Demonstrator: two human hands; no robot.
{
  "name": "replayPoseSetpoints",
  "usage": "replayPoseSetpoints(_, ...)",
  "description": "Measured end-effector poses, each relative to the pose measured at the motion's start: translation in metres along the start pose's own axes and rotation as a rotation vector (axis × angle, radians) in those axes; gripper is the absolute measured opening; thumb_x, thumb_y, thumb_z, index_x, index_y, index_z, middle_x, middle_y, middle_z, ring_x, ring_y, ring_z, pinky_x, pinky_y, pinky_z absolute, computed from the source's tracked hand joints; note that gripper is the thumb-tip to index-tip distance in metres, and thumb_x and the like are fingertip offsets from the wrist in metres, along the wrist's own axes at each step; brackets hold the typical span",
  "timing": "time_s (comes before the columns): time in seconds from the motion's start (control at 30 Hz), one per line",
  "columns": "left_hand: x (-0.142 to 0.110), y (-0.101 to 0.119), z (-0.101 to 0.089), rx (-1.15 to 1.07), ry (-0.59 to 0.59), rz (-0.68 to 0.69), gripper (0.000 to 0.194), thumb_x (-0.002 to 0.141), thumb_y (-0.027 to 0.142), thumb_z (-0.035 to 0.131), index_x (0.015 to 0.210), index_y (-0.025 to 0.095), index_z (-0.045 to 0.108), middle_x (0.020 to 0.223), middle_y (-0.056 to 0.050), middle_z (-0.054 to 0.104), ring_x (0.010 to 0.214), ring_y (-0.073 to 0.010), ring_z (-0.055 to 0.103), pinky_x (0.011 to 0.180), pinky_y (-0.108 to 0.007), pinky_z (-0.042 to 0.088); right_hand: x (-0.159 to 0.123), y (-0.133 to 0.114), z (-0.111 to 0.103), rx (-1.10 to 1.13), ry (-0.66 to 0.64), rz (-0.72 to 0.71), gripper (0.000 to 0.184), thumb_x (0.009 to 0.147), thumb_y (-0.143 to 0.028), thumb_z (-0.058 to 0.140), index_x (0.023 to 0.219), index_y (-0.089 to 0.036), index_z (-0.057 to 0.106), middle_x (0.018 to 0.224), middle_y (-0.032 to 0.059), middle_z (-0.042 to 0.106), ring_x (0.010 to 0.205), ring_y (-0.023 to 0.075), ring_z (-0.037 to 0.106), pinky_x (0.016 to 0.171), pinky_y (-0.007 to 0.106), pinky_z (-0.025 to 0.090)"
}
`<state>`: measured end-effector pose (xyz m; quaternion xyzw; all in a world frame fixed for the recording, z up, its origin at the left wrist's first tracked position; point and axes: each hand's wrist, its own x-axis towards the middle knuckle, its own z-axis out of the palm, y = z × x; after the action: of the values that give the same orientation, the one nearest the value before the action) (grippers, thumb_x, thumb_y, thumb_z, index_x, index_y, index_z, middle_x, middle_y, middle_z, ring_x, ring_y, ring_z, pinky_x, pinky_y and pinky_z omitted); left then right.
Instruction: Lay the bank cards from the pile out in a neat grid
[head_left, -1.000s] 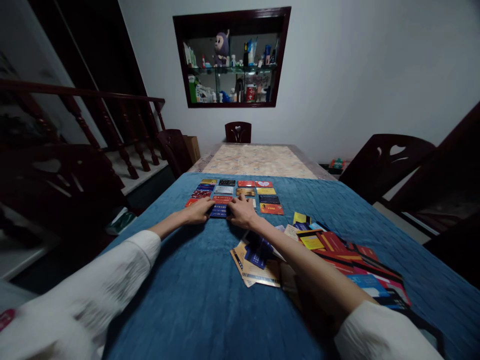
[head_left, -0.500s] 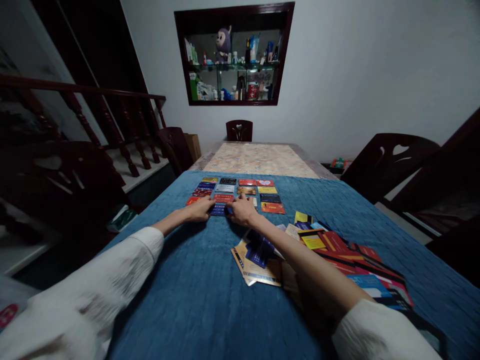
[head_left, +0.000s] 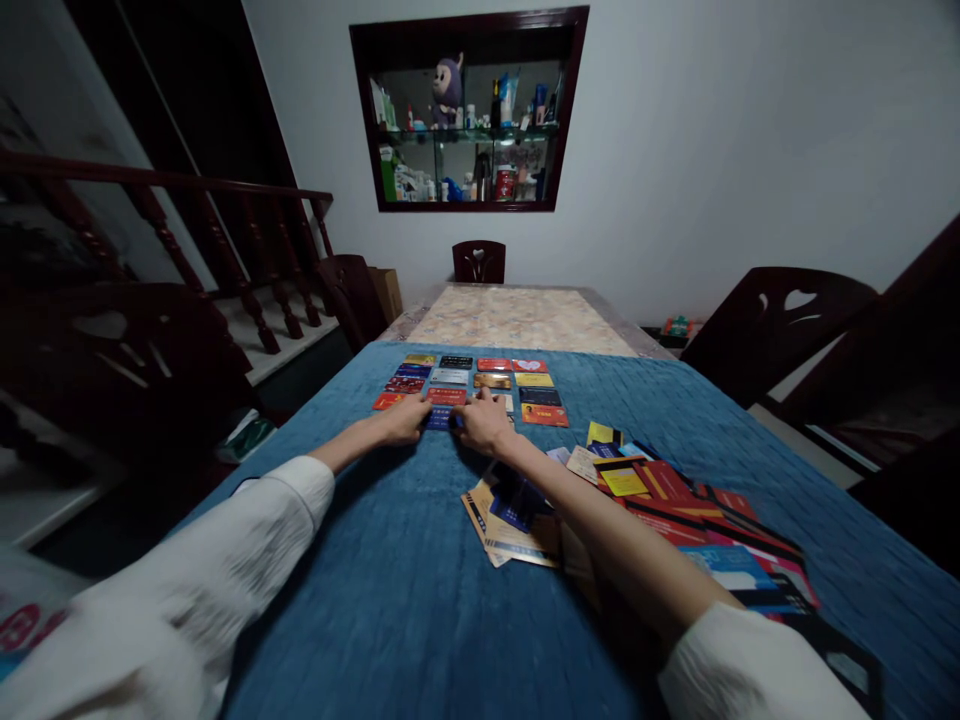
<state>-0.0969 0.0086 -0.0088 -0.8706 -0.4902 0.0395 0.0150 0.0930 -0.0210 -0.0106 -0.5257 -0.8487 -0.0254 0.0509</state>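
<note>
"Two bare hands at one card. Position?"

"Dark blue, rectangular, plastic-looking card (head_left: 440, 419): on the blue textured cloth (head_left: 360, 570), second column from the left, just on the near side of a bright red rectangular card (head_left: 447, 396). Whether their edges touch: cannot tell."

"Grip?"

"Left hand (head_left: 405, 421) at the blue card's left end, fingers bunched close together. Right hand (head_left: 482, 422) at its right end, fingers bent. Pinching or merely resting: cannot tell for either."

"Handling?"

"My judgement: keep both touches light, press the two short ends evenly, and nudge until its sides line up with the red card's. One-sided pressure would probably twist it; overshooting could shove the red one."

"Orientation?"

"Lies flat, printed face up. Long axis runs left to right, hand to hand, roughly parallel to the red card's. Which way up the print reads: too small to tell."
</note>
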Motion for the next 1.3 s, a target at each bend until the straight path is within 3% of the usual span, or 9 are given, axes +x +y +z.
replayPoseSetpoints(0.37, -0.02, 0.038, -0.021, 0.13, 0.04, -0.023, 0.04, 0.075, 0.002, 0.054, 0.114, 0.01, 0.06, 0.119, -0.019, 0.056, 0.108, -0.0303, 0.058, 0.091, -0.04, 0.049, -0.01, 0.012, -0.001, -0.007, 0.052, -0.046, 0.039, 0.089, -0.037, 0.052, 0.126, -0.027, 0.059, 0.127, 0.0105, 0.062, 0.121, 0.0326, 0.041, 0.091, 0.047, 0.035)
replayPoseSetpoints(0.5, -0.024, 0.057, -0.026, 0.125, 0.097, 0.0, 0.033, 0.08, 0.004, 0.049, 0.11, 0.011, 0.06, 0.117, -0.019, 0.057, 0.11, -0.0311, 0.056, 0.093, -0.043, 0.047, -0.028, 0.023, -0.004, 0.001, 0.072, -0.065, 0.034, 0.091, -0.032, 0.048, 0.122, -0.027, 0.062, 0.124, 0.0085, 0.063, 0.121, 0.0308, 0.04, 0.092, 0.046, 0.033)
replayPoseSetpoints(0.7, -0.036, 0.104, -0.032, 0.119, 0.14, 0.107, 0.023, 0.086, 0.02, 0.051, 0.104, 0.01, 0.061, 0.112, -0.018, 0.059, 0.106, -0.0301, 0.056, 0.09, -0.041, 0.047, -0.066, 0.046, -0.004, 0.064, 0.068, -0.134, 0.038, 0.09, -0.023, 0.049, 0.125, -0.028, 0.063, 0.125, 0.0084, 0.063, 0.12, 0.0295, 0.038, 0.094, 0.045, 0.03)
replayPoseSetpoints(0.97, -0.05, 0.149, -0.024, 0.074, 0.156, 0.229, 0.028, 0.09, 0.034, 0.051, 0.102, 0.011, 0.061, 0.105, -0.017, 0.06, 0.102, -0.0292, 0.056, 0.087, -0.041, 0.047, -0.114, 0.069, -0.005, 0.147, 0.081, -0.169, 0.043, 0.083, -0.016, 0.052, 0.123, -0.025, 0.065, 0.122, 0.009, 0.064, 0.116, 0.0288, 0.041, 0.094, 0.046, 0.032)
replayPoseSetpoints(1.17, -0.055, 0.171, -0.009, 0.032, 0.152, 0.253, 0.042, 0.089, 0.047, 0.051, 0.104, 0.009, 0.062, 0.106, -0.019, 0.061, 0.101, -0.0313, 0.056, 0.088, -0.045, 0.046, -0.135, 0.074, 0.0, 0.136, 0.066, -0.178, 0.045, 0.083, -0.017, 0.053, 0.127, -0.025, 0.063, 0.127, 0.0086, 0.063, 0.119, 0.029, 0.041, 0.097, 0.046, 0.032)
replayPoseSetpoints(1.3, -0.056, 0.179, -0.004, 0.001, 0.147, 0.252, 0.041, 0.09, 0.046, 0.05, 0.103, 0.01, 0.063, 0.109, -0.02, 0.061, 0.103, -0.0321, 0.055, 0.09, -0.047, 0.045, -0.142, 0.075, 0.002, 0.118, 0.059, -0.173, 0.041, 0.087, -0.021, 0.052, 0.127, -0.026, 0.062, 0.129, 0.0077, 0.063, 0.121, 0.0284, 0.041, 0.098, 0.046, 0.031)
